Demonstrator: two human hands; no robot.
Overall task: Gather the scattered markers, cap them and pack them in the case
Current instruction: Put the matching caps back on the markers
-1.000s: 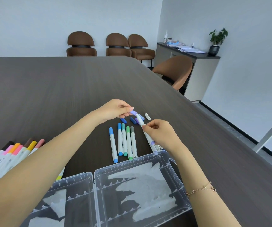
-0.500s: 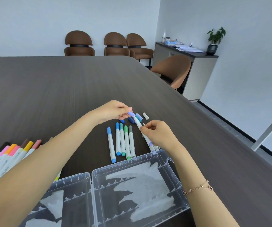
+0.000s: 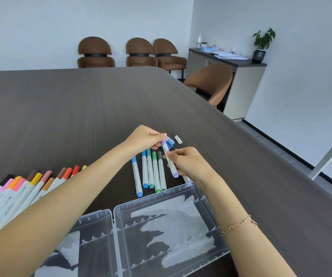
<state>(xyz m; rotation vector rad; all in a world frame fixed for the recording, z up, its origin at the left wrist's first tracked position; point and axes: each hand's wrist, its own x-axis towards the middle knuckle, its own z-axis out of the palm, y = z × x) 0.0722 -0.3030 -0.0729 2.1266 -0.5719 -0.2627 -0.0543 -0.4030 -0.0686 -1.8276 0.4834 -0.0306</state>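
My right hand grips a white marker with lilac ends by its barrel. My left hand pinches the lilac cap at the marker's far tip. Below them several capped blue, teal, green and grey markers lie side by side on the dark table. A few loose caps lie just behind my left fingers, and a white cap sits a little to the right. The clear plastic case lies open in front of me with no markers in it.
A row of pink, orange, yellow, brown and red markers lies at the left, partly under my left forearm. Another marker peeks out under my right hand. Brown chairs and a sideboard with a plant stand beyond the table.
My left hand has brought the lilac cap onto the marker's far tip. My right hand has lifted the marker slightly off the table and turned it steeper.
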